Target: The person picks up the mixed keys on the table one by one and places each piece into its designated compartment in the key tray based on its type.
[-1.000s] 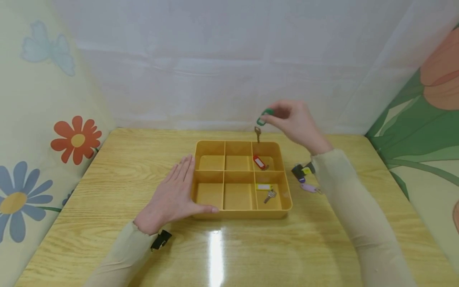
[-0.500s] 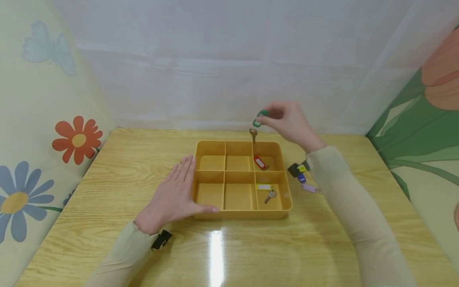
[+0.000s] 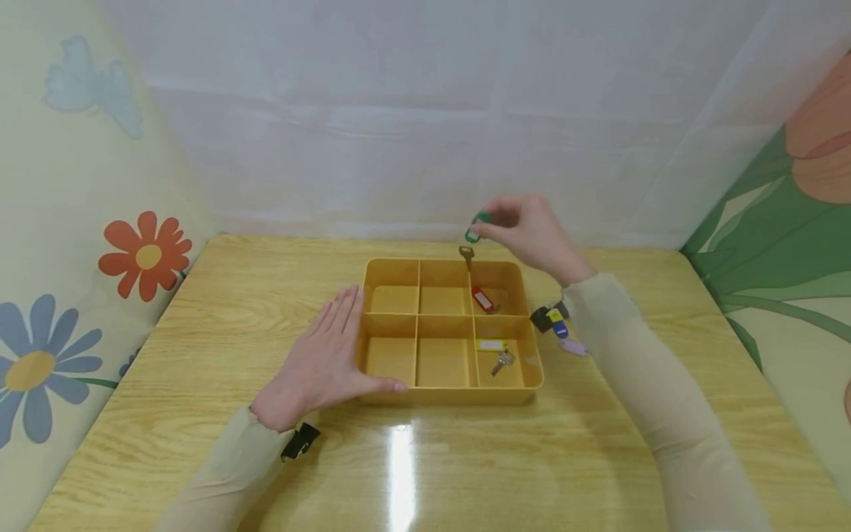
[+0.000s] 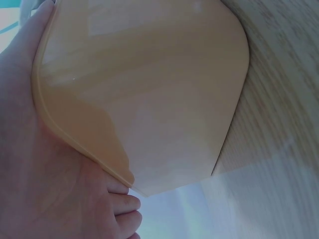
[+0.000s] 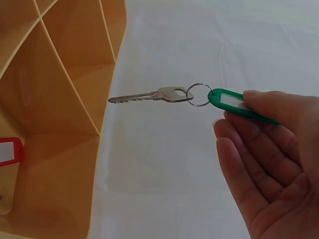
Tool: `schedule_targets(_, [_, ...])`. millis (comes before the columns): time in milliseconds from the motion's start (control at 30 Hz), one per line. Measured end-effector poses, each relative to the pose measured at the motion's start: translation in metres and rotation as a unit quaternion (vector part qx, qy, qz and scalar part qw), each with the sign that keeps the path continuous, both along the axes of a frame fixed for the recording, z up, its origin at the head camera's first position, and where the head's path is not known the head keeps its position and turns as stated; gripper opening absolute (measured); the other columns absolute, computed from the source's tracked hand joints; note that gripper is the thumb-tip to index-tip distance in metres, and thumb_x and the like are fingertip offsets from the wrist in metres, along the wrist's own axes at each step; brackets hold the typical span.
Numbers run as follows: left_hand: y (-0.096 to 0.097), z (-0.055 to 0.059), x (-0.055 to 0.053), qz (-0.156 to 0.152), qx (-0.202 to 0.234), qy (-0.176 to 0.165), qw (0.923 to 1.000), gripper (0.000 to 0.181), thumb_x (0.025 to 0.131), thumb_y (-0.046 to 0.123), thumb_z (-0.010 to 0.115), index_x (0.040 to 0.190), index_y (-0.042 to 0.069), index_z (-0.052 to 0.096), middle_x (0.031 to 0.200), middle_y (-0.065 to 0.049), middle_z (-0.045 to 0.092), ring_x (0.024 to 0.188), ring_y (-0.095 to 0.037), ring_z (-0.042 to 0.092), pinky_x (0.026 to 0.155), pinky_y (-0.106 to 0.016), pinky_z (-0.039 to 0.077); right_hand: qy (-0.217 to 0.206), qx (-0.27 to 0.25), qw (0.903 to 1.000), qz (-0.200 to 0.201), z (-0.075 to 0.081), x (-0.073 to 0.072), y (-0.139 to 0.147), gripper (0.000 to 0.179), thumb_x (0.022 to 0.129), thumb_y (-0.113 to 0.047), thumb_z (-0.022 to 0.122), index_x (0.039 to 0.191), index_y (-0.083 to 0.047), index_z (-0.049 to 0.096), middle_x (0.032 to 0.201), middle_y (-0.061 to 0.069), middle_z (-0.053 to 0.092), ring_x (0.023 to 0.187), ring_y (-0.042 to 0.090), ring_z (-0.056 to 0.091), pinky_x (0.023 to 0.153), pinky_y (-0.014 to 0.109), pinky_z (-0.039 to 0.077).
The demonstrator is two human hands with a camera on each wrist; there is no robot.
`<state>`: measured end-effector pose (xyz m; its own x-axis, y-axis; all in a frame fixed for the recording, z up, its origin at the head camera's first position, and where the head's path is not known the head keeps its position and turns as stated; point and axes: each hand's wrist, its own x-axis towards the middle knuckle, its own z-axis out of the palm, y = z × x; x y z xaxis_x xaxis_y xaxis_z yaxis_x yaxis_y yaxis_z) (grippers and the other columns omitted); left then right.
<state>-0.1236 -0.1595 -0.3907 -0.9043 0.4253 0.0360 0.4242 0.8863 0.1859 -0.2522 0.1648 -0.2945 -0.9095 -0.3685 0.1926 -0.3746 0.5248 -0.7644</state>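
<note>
My right hand (image 3: pixel 532 229) pinches a green key tag (image 5: pixel 232 102) between thumb and fingers. From the tag's ring hangs a key (image 5: pixel 149 95), its tip at the back rim of a yellow divided box (image 3: pixel 445 397). With fingers straight, my left hand (image 3: pixel 326 362) rests against the box's left side, the thumb along the front edge. A red key tag (image 3: pixel 482 299) lies in the back right compartment, its key partly visible. In the front right compartment are a yellow key tag (image 3: pixel 491 345) and its silver key (image 3: pixel 503 362).
Right of the box lie a blue tag (image 3: pixel 561 329) and a lilac tag (image 3: pixel 573 347), near the right sleeve. A black wrist camera (image 3: pixel 301 442) is strapped by the left cuff. A white cloth (image 3: pixel 399 148) stands behind the wooden table (image 3: pixel 199 332).
My right hand has moved left and slightly down, carrying the green-tagged key over toward the box's back rim. The left hand and the box stay in place.
</note>
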Motion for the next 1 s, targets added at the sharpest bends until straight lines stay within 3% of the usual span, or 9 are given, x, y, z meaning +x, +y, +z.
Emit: schedule_targets(1000, [0.0,-0.001,0.001,0.003,0.008,0.005,1.0,0.148,0.066,0.1,0.046,0.16,-0.005,0.001,0.167,-0.021,-0.003,0.154,-0.036,0.004,0.124,-0.047,0.008,-0.026,-0.002,0.9996,0.01,-0.03,0.006,-0.013,0.013,0.095,-0.023,0.076,0.102,-0.013,0.076,0.096,-0.001,0.073,0.093,0.02,0.069,0.086,0.035,0.058])
